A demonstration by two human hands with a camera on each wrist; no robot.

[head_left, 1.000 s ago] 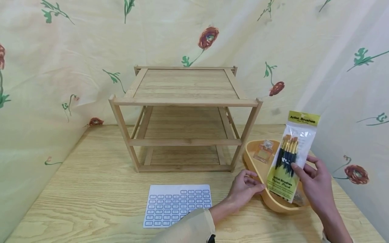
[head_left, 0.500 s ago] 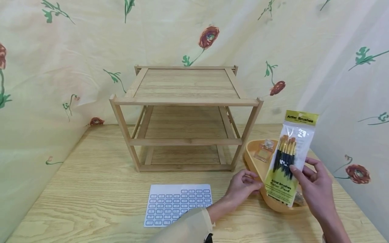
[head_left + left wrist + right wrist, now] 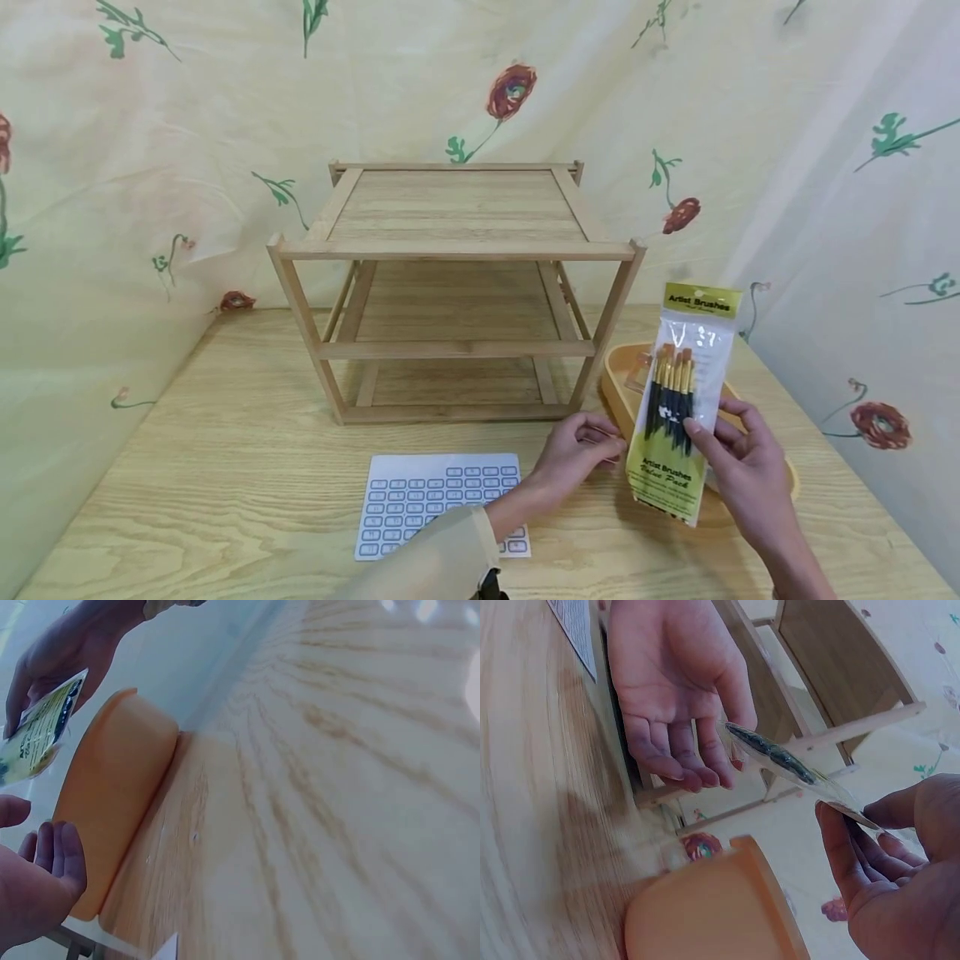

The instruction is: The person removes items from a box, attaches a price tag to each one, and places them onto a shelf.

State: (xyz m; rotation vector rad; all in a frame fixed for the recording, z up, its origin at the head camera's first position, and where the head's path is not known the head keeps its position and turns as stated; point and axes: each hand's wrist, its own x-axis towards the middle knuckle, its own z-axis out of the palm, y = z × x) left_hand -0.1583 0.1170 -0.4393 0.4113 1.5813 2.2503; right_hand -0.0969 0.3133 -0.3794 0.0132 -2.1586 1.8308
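My right hand [image 3: 738, 462] holds a clear packet of artist brushes [image 3: 678, 392] upright, with the thumb on its front and the fingers behind. The packet hangs over the left part of an orange-yellow tray [image 3: 617, 400], covering much of it. In the right wrist view, the packet [image 3: 776, 756] shows edge-on, pinched at its near end. My left hand [image 3: 567, 458] is just left of the packet, fingers loosely bent and holding nothing. Its fingertips are close to the packet's lower edge and the tray's wall [image 3: 120, 787]. A glass bottle [image 3: 639, 372] lies in the tray, mostly hidden behind the packet.
A wooden rack [image 3: 461, 250] with stacked shelves stands at the back middle of the table [image 3: 225, 467]. A white sheet with printed numbered boxes [image 3: 412, 500] lies in front of it, partly under the left sleeve [image 3: 442, 554]. Floral cloth [image 3: 420, 83] hangs behind.
The right hand has brought the brush packet leftward out over the tray's left side. The left hand has moved left, away from the tray's rim that it touched earlier.
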